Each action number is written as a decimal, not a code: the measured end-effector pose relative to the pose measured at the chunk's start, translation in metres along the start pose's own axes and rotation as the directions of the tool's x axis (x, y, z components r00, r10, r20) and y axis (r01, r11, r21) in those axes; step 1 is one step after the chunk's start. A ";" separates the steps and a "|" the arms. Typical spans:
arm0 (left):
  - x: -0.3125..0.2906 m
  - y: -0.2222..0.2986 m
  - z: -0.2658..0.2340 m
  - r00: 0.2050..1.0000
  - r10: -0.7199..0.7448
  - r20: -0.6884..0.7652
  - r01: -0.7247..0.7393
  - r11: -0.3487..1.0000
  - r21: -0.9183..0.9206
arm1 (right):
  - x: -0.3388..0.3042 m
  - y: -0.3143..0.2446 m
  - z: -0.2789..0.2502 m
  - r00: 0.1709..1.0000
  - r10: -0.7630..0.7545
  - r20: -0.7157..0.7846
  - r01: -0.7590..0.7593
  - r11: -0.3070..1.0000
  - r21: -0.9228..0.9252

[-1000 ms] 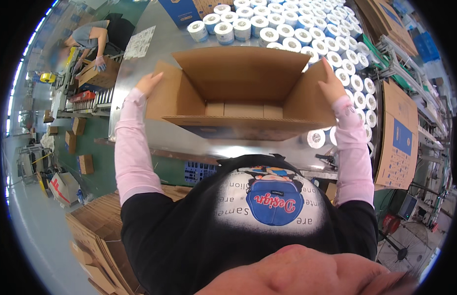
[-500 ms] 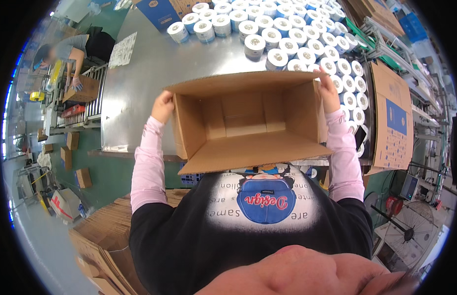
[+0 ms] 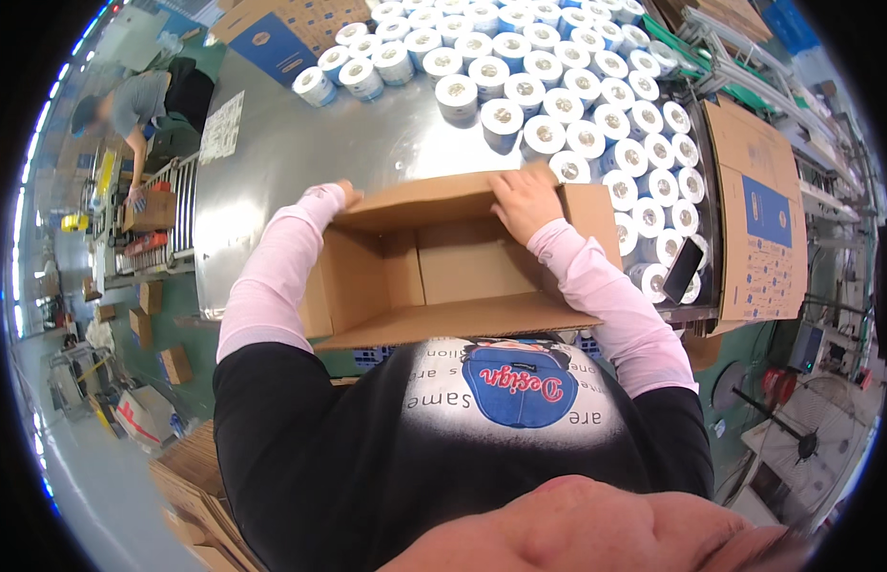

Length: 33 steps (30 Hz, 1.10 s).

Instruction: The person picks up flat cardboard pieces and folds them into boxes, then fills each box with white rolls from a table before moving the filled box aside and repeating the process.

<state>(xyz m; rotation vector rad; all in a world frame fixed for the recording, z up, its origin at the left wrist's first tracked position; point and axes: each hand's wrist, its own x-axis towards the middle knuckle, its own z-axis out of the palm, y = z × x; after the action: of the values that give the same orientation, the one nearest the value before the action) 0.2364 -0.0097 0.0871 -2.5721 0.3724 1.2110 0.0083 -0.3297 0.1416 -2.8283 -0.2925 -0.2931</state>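
Note:
An open cardboard box (image 3: pixel 367 272) with bare brown inner walls sits in front of me at the near edge of the metal table (image 3: pixel 262 181). My left hand (image 3: pixel 348 194) grips the far left corner of its far flap; some fingers are hidden. Across the top edge of that same flap, right of its middle, my right hand (image 3: pixel 526 204) is closed, with its back toward me. The right side flap (image 3: pixel 592 221) stands out to the right, beyond my right wrist. Inside the box I see no contents.
Many white rolls with blue wraps (image 3: pixel 502 118) stand on the table's far and right side. A black phone-like slab (image 3: pixel 683 270) leans on them. Flattened printed cartons (image 3: pixel 763 229) are at right. A co-worker (image 3: pixel 138 105) handles a box by a roller conveyor (image 3: pixel 181 205) at left.
The box has come down onto the table edge and slightly left. My right hand has moved from its right side to the far flap; my left hand has shifted to the far corner.

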 end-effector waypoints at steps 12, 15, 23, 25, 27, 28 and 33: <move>0.111 0.290 -0.074 0.762 0.197 -0.617 -0.211 0.976 0.051 | 0.008 0.079 -0.017 0.842 0.449 -0.299 -0.229 0.800 0.555; 0.129 0.308 -0.111 0.938 -0.130 -0.321 0.099 0.989 -0.111 | -0.014 0.204 0.030 0.853 0.520 -0.050 -0.486 0.825 0.288; 0.151 0.270 -0.097 0.859 0.273 -0.433 -0.150 0.943 0.297 | 0.002 0.226 0.121 0.755 0.545 0.364 -0.462 0.836 -0.295; 0.128 0.279 -0.121 0.867 0.283 -0.411 -0.220 0.956 0.192 | -0.007 0.231 0.132 0.729 0.608 0.314 -0.514 0.789 -0.336; 0.110 0.250 -0.130 0.901 0.232 -0.367 -0.267 0.962 -0.048 | 0.002 0.230 0.112 0.682 0.594 0.427 -0.536 0.803 -0.262; 0.116 0.218 -0.123 0.923 0.126 -0.364 -0.295 0.840 -0.456 | 0.008 0.227 0.096 0.655 0.579 0.485 -0.545 0.807 -0.226; 0.020 0.139 -0.141 0.718 0.298 -0.629 -0.613 -0.158 -0.774 | -0.056 0.319 0.039 0.727 0.682 0.080 -0.360 0.279 0.890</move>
<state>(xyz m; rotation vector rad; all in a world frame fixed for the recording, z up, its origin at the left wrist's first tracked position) 0.3008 -0.1904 0.1393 -4.1436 0.8395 1.8664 0.0341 -0.6275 0.0109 -1.6217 0.4964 -0.3173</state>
